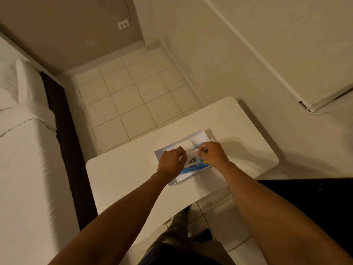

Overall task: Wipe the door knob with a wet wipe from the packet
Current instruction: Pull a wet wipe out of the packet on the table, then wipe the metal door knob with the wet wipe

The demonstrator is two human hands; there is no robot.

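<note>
A blue and white wet wipe packet point(193, 165) lies flat on the small white table point(122, 176), with its lid flap point(185, 145) raised at the far end. My left hand point(172, 161) presses down on the packet's left side. My right hand point(213, 153) hovers over the packet's right side with thumb and forefinger pinched on a small white bit of wipe point(198, 150) at the opening. No door knob is in view.
A bed point(24, 150) with white sheets and a dark frame runs along the left. A white door or cabinet edge point(313, 106) is at the upper right. Tiled floor point(133, 104) lies beyond the table. A dark surface point(305, 190) borders the table's right.
</note>
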